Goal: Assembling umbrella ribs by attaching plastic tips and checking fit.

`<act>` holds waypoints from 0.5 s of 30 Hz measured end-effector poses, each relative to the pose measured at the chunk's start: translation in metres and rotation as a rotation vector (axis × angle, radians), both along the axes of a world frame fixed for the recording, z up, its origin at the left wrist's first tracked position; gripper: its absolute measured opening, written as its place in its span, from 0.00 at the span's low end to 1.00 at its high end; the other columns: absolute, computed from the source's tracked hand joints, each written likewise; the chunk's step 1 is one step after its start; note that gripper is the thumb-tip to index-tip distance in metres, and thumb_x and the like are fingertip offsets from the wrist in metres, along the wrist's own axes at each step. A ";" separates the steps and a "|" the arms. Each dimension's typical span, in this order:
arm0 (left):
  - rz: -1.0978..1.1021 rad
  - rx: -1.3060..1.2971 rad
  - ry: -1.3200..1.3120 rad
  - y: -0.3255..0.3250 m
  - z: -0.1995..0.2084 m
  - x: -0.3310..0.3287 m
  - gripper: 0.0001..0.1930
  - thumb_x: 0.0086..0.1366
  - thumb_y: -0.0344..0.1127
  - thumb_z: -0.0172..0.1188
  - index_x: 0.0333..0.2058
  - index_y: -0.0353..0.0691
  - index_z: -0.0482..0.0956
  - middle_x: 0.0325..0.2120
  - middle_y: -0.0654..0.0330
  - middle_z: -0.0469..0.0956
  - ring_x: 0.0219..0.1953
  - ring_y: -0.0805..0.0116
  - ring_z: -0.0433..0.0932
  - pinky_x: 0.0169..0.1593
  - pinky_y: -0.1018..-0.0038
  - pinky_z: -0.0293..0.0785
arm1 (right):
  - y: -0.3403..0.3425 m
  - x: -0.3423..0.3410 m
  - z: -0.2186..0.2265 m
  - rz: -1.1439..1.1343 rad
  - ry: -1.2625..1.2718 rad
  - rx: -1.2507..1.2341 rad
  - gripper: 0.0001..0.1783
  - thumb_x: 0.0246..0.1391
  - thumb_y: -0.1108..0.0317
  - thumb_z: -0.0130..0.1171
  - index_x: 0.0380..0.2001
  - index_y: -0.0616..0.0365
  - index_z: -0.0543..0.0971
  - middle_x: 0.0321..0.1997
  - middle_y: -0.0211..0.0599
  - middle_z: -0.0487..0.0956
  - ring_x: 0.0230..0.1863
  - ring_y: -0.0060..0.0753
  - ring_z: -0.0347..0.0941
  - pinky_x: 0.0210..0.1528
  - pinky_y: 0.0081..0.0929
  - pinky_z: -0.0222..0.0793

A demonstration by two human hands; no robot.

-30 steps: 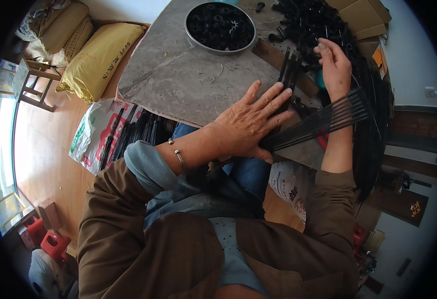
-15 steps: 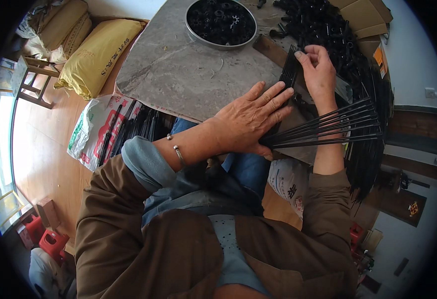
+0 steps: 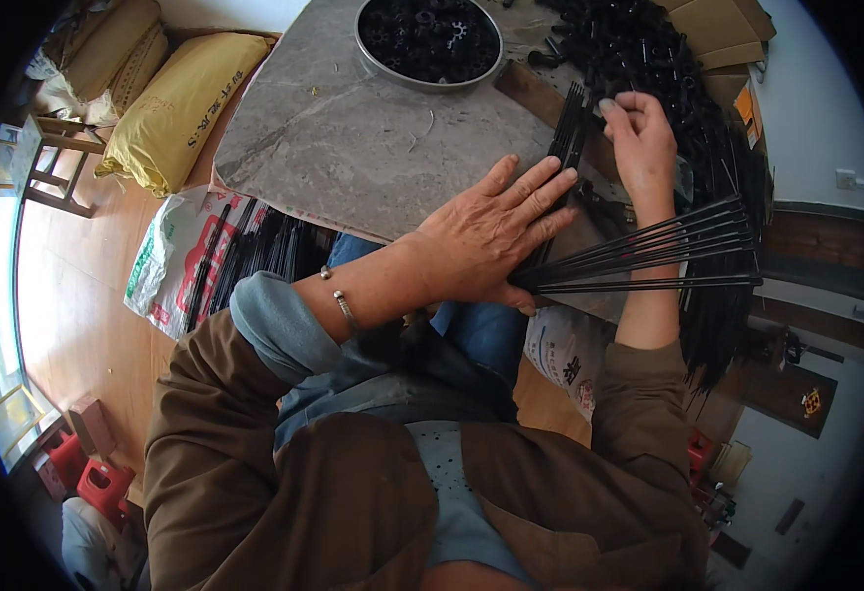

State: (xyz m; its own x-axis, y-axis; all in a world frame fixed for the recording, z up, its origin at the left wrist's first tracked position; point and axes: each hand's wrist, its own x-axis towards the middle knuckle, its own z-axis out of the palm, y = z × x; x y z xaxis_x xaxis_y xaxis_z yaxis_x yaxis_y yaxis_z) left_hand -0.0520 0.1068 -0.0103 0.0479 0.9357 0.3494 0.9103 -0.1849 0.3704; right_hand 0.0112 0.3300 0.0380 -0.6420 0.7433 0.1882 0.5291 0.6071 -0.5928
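My left hand [image 3: 496, 227] lies over a row of thin black rods [image 3: 572, 123] on the table, fingers stretched across them. More thin black rods [image 3: 648, 246] fan out from beside its thumb and pass over my right forearm; the hand keeps hold of them, though its palm hides where they meet. Just right of the row's far ends is my right hand [image 3: 640, 133], its thumb and forefinger pinched together and the other fingers curled. Anything between those fingertips is too small to make out.
A round metal tin [image 3: 430, 44] of small black toothed parts stands on the grey table [image 3: 323, 128]. Black tubular parts [image 3: 639, 49] are heaped at the far right, beside cardboard [image 3: 717, 30]. More black rods [image 3: 264, 246] lie at the left below the table edge, near yellow sacks [image 3: 181, 108].
My right hand has shifted slightly right and down, away from the row's tips. My left hand stays on the rods. The whole view has moved a little.
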 end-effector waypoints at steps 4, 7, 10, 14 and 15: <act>0.008 0.013 -0.005 -0.001 -0.002 0.000 0.53 0.42 0.68 0.63 0.63 0.41 0.58 0.67 0.49 0.47 0.70 0.53 0.43 0.68 0.56 0.42 | -0.013 0.015 -0.005 0.117 -0.133 -0.106 0.23 0.51 0.60 0.64 0.46 0.62 0.73 0.29 0.37 0.82 0.30 0.26 0.77 0.35 0.23 0.71; 0.005 0.004 -0.007 0.001 0.000 0.000 0.53 0.42 0.68 0.63 0.63 0.42 0.58 0.66 0.49 0.48 0.69 0.53 0.44 0.68 0.55 0.42 | -0.024 0.014 -0.007 0.132 -0.046 -0.260 0.25 0.51 0.64 0.64 0.49 0.63 0.70 0.26 0.38 0.81 0.29 0.23 0.76 0.33 0.21 0.70; 0.003 0.016 -0.004 0.001 -0.001 0.001 0.54 0.42 0.68 0.63 0.63 0.43 0.58 0.66 0.49 0.48 0.69 0.53 0.44 0.68 0.55 0.43 | -0.025 0.015 -0.009 0.106 -0.026 -0.259 0.25 0.51 0.65 0.64 0.49 0.63 0.69 0.25 0.35 0.80 0.28 0.21 0.74 0.32 0.20 0.69; 0.005 0.018 -0.002 0.000 0.000 0.001 0.54 0.42 0.68 0.63 0.64 0.45 0.57 0.66 0.49 0.48 0.69 0.52 0.44 0.68 0.55 0.43 | -0.026 0.018 -0.016 0.084 0.130 -0.359 0.25 0.51 0.66 0.64 0.48 0.64 0.66 0.25 0.33 0.78 0.26 0.19 0.71 0.29 0.18 0.67; 0.009 0.020 -0.007 0.000 -0.001 0.001 0.54 0.41 0.68 0.63 0.64 0.45 0.56 0.66 0.49 0.48 0.69 0.52 0.45 0.68 0.55 0.43 | -0.027 0.020 -0.016 0.075 0.165 -0.422 0.25 0.52 0.66 0.64 0.49 0.64 0.66 0.25 0.33 0.78 0.25 0.19 0.71 0.28 0.17 0.66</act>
State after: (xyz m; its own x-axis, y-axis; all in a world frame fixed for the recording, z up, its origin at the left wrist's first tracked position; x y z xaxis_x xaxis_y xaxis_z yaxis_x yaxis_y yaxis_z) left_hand -0.0513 0.1065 -0.0110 0.0371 0.9288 0.3686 0.9092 -0.1845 0.3733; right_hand 0.0309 0.3031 0.0219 -0.6835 0.7297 -0.0170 0.3711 0.3273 -0.8690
